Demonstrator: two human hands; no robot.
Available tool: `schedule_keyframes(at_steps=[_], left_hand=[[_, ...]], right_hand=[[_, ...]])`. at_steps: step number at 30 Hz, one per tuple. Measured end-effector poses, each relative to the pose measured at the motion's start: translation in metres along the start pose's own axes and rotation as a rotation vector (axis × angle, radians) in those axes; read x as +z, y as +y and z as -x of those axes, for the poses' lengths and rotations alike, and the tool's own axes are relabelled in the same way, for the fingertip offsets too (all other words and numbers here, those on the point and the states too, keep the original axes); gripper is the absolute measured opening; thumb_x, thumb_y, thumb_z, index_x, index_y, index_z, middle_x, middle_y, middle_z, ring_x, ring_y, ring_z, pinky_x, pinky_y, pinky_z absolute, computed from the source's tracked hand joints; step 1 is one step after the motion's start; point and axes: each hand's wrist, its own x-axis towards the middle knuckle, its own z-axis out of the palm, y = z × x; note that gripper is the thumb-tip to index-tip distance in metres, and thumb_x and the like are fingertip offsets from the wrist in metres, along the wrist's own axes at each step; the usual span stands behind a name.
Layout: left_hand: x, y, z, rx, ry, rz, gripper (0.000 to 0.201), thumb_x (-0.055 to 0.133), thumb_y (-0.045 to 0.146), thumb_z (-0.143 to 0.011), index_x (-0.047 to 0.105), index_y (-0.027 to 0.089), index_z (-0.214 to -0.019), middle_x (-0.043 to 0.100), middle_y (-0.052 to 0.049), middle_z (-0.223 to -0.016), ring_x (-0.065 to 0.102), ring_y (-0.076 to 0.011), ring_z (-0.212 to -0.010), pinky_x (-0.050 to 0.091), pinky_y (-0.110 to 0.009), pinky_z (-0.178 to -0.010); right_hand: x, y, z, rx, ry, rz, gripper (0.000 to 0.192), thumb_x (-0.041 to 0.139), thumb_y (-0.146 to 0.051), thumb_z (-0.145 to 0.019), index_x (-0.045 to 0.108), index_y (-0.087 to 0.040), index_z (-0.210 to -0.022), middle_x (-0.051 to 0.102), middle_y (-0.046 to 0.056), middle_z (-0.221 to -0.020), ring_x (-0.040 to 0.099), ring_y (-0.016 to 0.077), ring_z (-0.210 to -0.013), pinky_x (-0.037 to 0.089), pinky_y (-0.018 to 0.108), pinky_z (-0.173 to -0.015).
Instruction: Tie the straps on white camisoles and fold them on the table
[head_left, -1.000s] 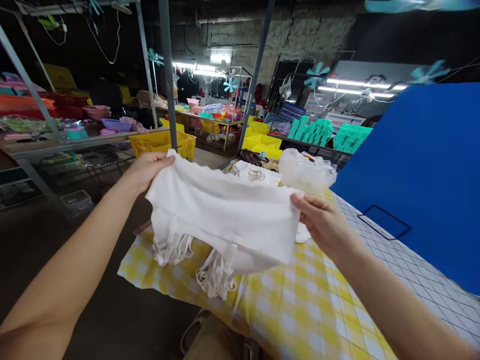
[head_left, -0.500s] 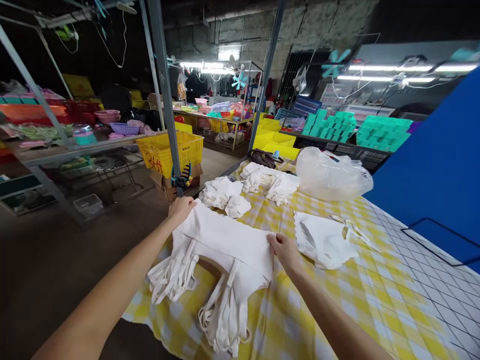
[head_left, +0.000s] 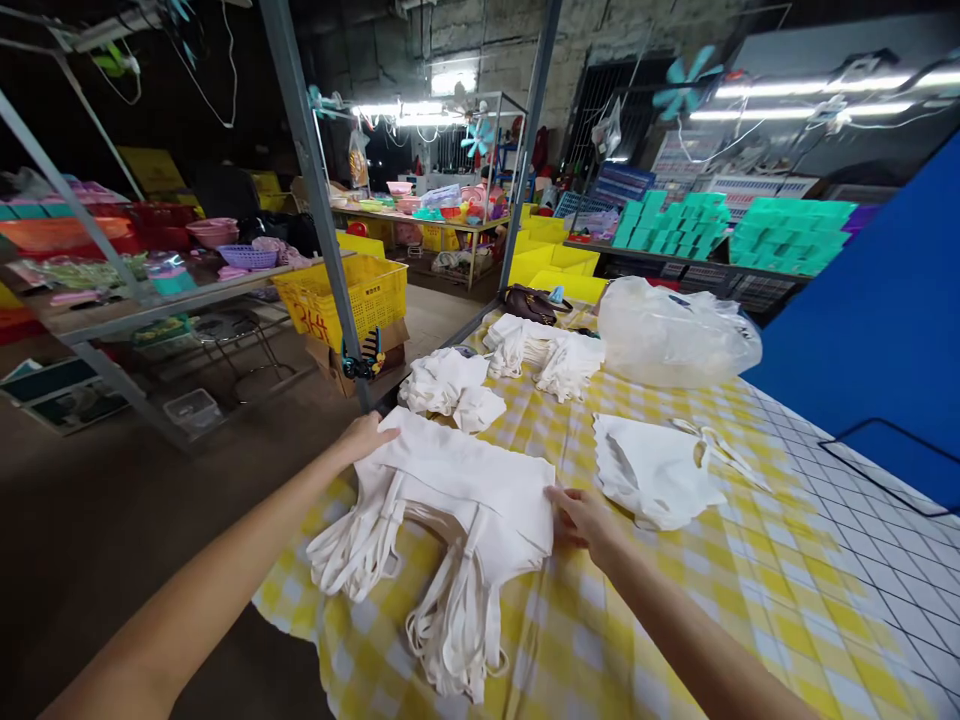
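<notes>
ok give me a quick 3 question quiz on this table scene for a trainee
1. True or false: both hands touch the white stack.
2. What lies directly beyond the single white bag? A) clear plastic bag B) red bucket C) scissors
3. What pattern is the cloth under the stack?

Key:
1. True: left hand is at its far left corner, right hand at its right edge.
2. A, the plastic bag.
3. Yellow and white check.
</notes>
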Motion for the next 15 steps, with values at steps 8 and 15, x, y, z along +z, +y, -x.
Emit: schedule_keyframes(at_steps=[8,15], left_hand=[[-0.002,-0.021,-0.016,-0.103,-0.372,0.253,0.045,0.062,0.058,-0.063,0.056,0.014,-0.059,0.055,0.0,-0.05,0.054,-0.0157,-0.05,0.033,-0.021,-0.041],[-0.01,-0.013,-0.017,-0.195,-0.481,0.277,0.051,0.066,0.063,-0.056,0.052,0.014,-0.061,0.049,0.002,-0.047,0.047,-0.0111,-0.043,0.034,-0.02,-0.039]], right_hand=[[0.016,-0.023,0.009,0.453,-0.092,-0.096,0.028,0.066,-0.038,-0.071,0.046,-0.019,-0.067,0.046,-0.004,-0.051,0.044,0.0097,-0.043,0.04,0.025,-0.045],[0.026,-0.025,0.003,0.516,-0.12,-0.14,0.029,0.068,-0.029,-0.069,0.044,-0.019,-0.057,0.045,-0.003,-0.044,0.045,0.0107,-0.041,0.037,0.021,-0.042]])
